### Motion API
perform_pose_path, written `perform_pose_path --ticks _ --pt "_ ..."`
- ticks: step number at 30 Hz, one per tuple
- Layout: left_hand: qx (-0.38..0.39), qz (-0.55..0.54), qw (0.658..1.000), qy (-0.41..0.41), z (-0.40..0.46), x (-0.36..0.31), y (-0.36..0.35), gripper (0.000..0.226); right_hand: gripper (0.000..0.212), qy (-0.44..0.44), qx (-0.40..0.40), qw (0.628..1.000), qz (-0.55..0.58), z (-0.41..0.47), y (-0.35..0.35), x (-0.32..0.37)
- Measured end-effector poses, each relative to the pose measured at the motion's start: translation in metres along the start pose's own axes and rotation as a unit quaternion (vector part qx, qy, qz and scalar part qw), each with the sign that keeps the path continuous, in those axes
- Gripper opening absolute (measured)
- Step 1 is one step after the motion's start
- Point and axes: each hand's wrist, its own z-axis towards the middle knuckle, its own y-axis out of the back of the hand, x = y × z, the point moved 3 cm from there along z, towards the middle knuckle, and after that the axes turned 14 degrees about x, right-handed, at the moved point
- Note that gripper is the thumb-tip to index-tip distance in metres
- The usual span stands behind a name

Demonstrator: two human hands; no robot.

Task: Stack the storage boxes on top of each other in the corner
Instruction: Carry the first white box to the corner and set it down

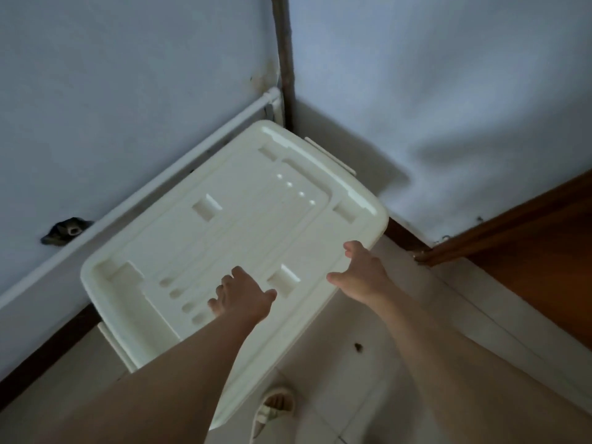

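Observation:
A large white plastic storage box (243,219) with a moulded lid stands in the room's corner, seen from above. Its far end nearly touches both walls. My left hand (240,294) lies flat on the near part of the lid with the fingers spread. My right hand (362,270) rests at the lid's right edge, fingers apart, thumb pointing left. Neither hand holds anything. Whether another box sits beneath this one is hidden by the lid.
Pale blue walls meet at a dark vertical strip (286,59). A white pipe (160,184) runs along the left wall's base. A brown wooden door (525,238) stands at the right. A sandalled foot (275,408) is on the tiled floor below the box.

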Motion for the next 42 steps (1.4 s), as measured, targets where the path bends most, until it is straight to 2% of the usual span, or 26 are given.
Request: perform_pose_path --ticks 5,12,17,22,25,29,31,34,37,39,42 --pt "-0.013 -0.083 0.996 0.026 -0.002 -0.025 -0.003 0.076 0.07 0.04 0.036 0.997 -0.056 0.025 0.032 0.003" --pt "-0.07 -0.218 0.97 0.086 -0.031 -0.043 -0.036 0.075 0.066 0.116 0.093 0.974 -0.17 0.041 0.057 -0.003" --pt "-0.09 -0.253 0.956 0.117 -0.053 -0.023 -0.067 0.077 0.065 0.135 0.108 0.945 -0.277 0.043 0.044 -0.027" --pt "-0.087 -0.203 0.968 0.117 -0.062 0.008 -0.102 0.074 0.064 0.162 0.101 0.919 -0.345 0.044 0.015 -0.041" --pt "-0.096 -0.162 0.977 0.104 -0.054 0.026 -0.123 0.072 0.061 0.21 0.068 0.867 -0.446 0.049 -0.005 -0.043" --pt "-0.125 -0.099 0.983 0.095 -0.035 0.042 -0.143 0.073 0.062 0.261 -0.012 0.722 -0.641 0.065 -0.023 -0.045" --pt "-0.14 -0.069 0.984 0.088 -0.024 0.045 -0.153 0.07 0.064 0.275 -0.031 0.67 -0.689 0.075 -0.031 -0.052" --pt "-0.164 -0.041 0.982 0.082 -0.011 0.044 -0.162 0.065 0.06 0.287 -0.046 0.641 -0.711 0.088 -0.042 -0.063" --pt "-0.197 -0.012 0.976 0.091 -0.002 0.04 -0.167 0.058 0.061 0.335 -0.102 0.615 -0.706 0.101 -0.05 -0.068" --pt "-0.22 0.002 0.971 0.091 0.002 0.037 -0.166 0.049 0.051 0.395 -0.131 0.593 -0.69 0.107 -0.05 -0.069" --pt "-0.217 0.029 0.972 0.083 0.006 0.033 -0.163 0.046 0.035 0.436 -0.14 0.548 -0.7 0.111 -0.048 -0.07"
